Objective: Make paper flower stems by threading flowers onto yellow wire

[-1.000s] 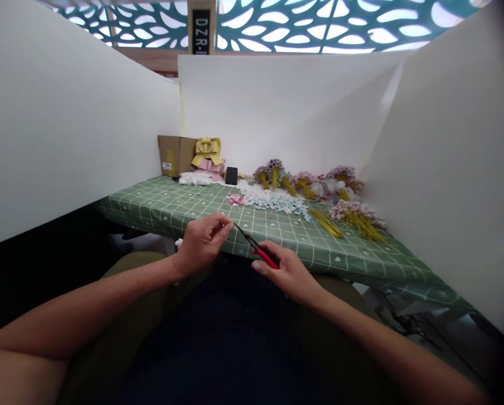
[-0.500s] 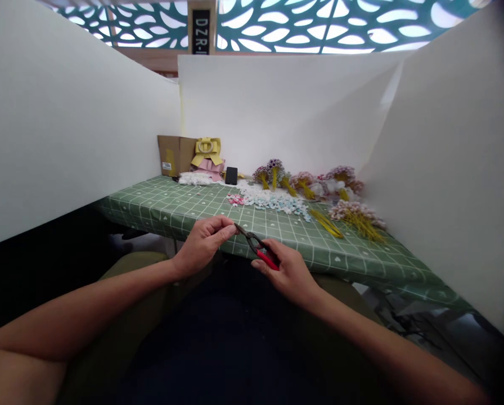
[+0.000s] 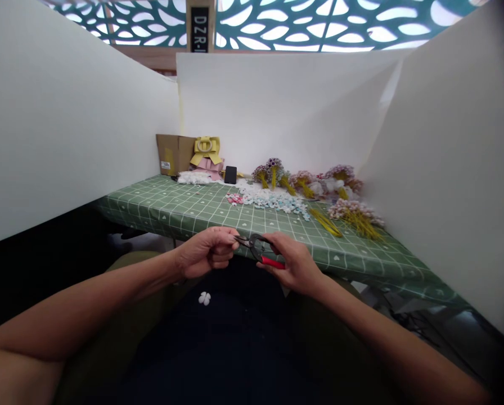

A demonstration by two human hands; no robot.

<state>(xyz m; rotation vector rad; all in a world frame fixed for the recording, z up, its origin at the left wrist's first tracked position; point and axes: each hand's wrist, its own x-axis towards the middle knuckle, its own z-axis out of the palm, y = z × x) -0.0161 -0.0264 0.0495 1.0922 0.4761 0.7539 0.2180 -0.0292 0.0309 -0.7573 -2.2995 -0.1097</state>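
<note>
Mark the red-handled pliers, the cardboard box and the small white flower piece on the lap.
Red-handled pliers (image 3: 260, 252), head view, on the dark pivot.
Cardboard box (image 3: 174, 154), head view, on its brown front face.
Small white flower piece (image 3: 204, 298), head view, on its petals.

Our hands: left hand (image 3: 207, 253) and right hand (image 3: 292, 261) meet before the table's (image 3: 171, 208) near edge, pliers (image 3: 258, 250) between them.
Below the hands: a small flower piece (image 3: 204, 298) lies on our lap.
Table, middle: loose blossoms (image 3: 273, 201).
Right of those: flower bunches (image 3: 355, 214).
Back left corner: we see a box (image 3: 171, 153), bows (image 3: 205, 154) just beside it.
</note>
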